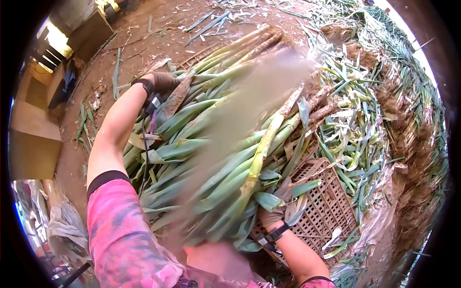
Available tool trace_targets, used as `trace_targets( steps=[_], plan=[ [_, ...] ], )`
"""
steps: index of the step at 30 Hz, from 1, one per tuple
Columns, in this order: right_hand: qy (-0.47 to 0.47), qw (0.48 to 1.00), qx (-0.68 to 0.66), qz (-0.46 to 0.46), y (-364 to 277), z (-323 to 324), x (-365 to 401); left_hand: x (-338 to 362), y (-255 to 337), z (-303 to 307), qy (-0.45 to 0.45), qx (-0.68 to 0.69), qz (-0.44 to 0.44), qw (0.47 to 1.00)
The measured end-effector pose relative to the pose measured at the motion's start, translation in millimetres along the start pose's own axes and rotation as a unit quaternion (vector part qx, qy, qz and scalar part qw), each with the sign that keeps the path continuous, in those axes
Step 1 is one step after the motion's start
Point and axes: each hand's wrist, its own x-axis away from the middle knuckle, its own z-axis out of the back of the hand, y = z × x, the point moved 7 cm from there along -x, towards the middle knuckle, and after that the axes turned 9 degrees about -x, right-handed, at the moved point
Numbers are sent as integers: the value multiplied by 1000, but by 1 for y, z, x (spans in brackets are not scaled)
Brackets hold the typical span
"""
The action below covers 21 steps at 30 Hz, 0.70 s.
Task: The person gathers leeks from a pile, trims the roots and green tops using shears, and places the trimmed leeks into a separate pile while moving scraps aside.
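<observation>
A big bundle of leeks [206, 158], with broad green leaves and dry brown root ends, lies across the middle of the head view. My left hand [165, 82], in a brown glove, grips the bundle's far left side, its fingertips tucked behind leaves. On the near right side, my gloved right hand [277, 204] is wrapped against the leaves, its fingers partly covered. Both hands clasp the bundle between them. A brown lattice plastic crate [329, 197] sits under and beside the leeks at right. A blurred smear hides part of the bundle.
A large heap of leafy stalks with roots [403, 96] runs down the right side. Leaf scraps [211, 26] litter the dirt floor [139, 31]. Cardboard boxes [36, 139] stand at left, above a whitish plastic sack [67, 225]. Another lattice crate edge [201, 55] shows behind the bundle.
</observation>
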Motion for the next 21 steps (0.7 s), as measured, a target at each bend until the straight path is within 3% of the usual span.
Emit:
trace_targets(
  steps=[1,3,6,8,13,14,16,17,19,21],
  plan=[
    [5,1000,-18,-7,0,0,1,10,10,-4,-11,6,-12,1000],
    [13,997,-72,-34,9,-2,3,-40,-56,-26,-44,36,37,998],
    [13,996,-79,-25,14,-11,5,-31,-49,-35,47,41,-10,998],
    [17,995,-93,-30,18,-14,7,-24,-49,-39,52,76,-17,996],
    [59,989,-131,-38,19,-4,8,87,60,-49,37,170,9,985],
    [63,984,-155,-62,21,0,9,128,102,-45,40,145,35,988],
    [114,963,-219,-105,23,11,6,147,127,-60,54,173,18,983],
    [50,972,-198,-116,26,8,8,159,144,-64,70,161,9,984],
    [28,924,-346,-161,34,9,6,181,179,-76,100,134,-39,985],
    [39,825,-537,-174,26,3,16,213,212,-92,116,151,-66,980]
  ],
)
